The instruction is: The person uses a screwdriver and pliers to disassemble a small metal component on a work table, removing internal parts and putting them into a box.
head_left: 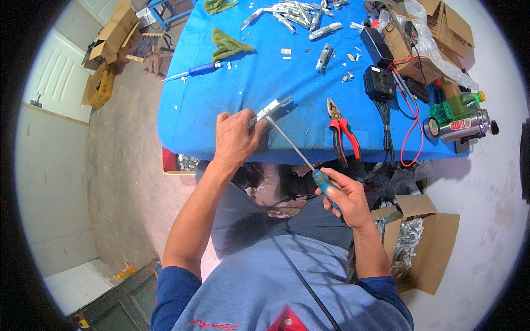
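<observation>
My left hand (236, 134) is closed around one end of a slim silvery metal part (270, 110) with a slotted far end, just above the blue-covered table (204, 124). My right hand (346, 199) grips the teal handle of a long screwdriver (322, 177). Its shaft slants up to the left, and the tip meets the metal part close to my left fingers. Whether the tip sits inside a slot is too small to tell. Right of the screwdriver lie pliers (343, 132) with red and black handles, jaws pointing away from me.
A blue-handled screwdriver (205, 69) and a green cloth (226, 45) lie at the left. Similar metal parts (298, 14) are heaped at the far edge. Black adapters (379, 83) with cables, a green bottle (455, 106) and a steel flask (464, 127) stand right. A carton (441, 243) holds more parts.
</observation>
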Available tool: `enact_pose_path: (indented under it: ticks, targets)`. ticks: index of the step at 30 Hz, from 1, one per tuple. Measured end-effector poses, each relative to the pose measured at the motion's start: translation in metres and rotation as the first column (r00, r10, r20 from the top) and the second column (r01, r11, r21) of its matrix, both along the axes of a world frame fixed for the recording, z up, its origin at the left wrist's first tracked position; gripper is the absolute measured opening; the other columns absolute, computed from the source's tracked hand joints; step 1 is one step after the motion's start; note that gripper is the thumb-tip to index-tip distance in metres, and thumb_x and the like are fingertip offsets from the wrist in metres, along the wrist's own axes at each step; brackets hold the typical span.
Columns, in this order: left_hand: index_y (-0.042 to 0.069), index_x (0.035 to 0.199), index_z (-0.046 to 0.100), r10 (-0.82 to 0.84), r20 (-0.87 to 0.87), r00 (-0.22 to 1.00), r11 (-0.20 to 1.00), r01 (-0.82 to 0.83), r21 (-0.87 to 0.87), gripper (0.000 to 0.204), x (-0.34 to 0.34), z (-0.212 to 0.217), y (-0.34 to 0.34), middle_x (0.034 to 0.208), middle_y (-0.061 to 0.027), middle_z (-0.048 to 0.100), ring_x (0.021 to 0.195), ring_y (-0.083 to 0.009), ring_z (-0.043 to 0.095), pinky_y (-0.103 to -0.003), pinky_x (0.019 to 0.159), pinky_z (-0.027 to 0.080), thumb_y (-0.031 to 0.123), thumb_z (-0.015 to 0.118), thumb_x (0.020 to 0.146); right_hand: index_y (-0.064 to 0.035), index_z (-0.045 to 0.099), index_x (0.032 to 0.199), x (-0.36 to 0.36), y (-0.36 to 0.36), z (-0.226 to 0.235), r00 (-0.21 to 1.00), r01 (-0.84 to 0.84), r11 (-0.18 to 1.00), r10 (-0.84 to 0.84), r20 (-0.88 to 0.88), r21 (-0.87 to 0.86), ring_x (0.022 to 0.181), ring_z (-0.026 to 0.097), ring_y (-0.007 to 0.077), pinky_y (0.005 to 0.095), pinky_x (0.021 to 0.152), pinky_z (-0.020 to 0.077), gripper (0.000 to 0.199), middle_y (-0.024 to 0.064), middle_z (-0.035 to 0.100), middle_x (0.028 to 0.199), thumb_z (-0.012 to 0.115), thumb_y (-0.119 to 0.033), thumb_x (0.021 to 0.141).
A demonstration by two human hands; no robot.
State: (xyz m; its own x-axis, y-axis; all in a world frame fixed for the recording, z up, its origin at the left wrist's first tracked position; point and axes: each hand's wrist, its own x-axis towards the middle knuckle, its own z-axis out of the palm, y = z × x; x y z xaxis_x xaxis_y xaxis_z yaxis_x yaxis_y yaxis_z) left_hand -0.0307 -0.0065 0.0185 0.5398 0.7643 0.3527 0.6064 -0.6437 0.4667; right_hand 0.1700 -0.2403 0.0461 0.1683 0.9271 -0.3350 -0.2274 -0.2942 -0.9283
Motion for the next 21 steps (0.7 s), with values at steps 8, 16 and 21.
enact_pose_path:
  ticks: [8,16,21]
  targets:
    - [0.003,0.088,0.064,0.012,-0.011,1.0,1.0,-0.012,0.001,0.029,0.001,-0.002,-0.001,0.076,-0.0161,0.065,0.07,-0.036,0.059,-0.043,0.078,0.04,0.031,0.067,0.092,0.0016,0.052,0.14,-0.004,0.0,0.001,1.0,0.018,1.0,-0.018,-0.016,0.014,0.064,0.06,0.0098,0.0185,0.042,0.0408,0.049,0.0137,0.068,0.097,0.062,-0.018,0.096]
    - [0.003,0.086,0.062,0.021,0.017,1.0,0.999,-0.022,0.035,0.024,0.003,-0.002,-0.003,0.075,-0.0153,0.065,0.071,-0.0356,0.06,-0.044,0.079,0.039,0.026,0.069,0.09,0.0023,0.051,0.14,-0.004,0.003,-0.002,1.0,0.027,1.0,-0.027,0.004,0.015,0.065,0.06,0.01,0.0185,0.042,0.0406,0.05,0.0141,0.068,0.096,0.062,-0.017,0.096]
    - [0.003,0.086,0.063,0.033,-0.009,0.999,0.999,-0.032,0.018,0.025,0.001,-0.001,-0.004,0.076,-0.0151,0.065,0.072,-0.0353,0.061,-0.043,0.08,0.04,0.026,0.069,0.09,0.0025,0.051,0.139,-0.006,0.008,0.0,0.997,0.041,0.999,-0.04,-0.065,0.011,0.066,0.062,0.0109,0.0193,0.043,0.0427,0.049,0.0147,0.068,0.097,0.061,-0.017,0.096]
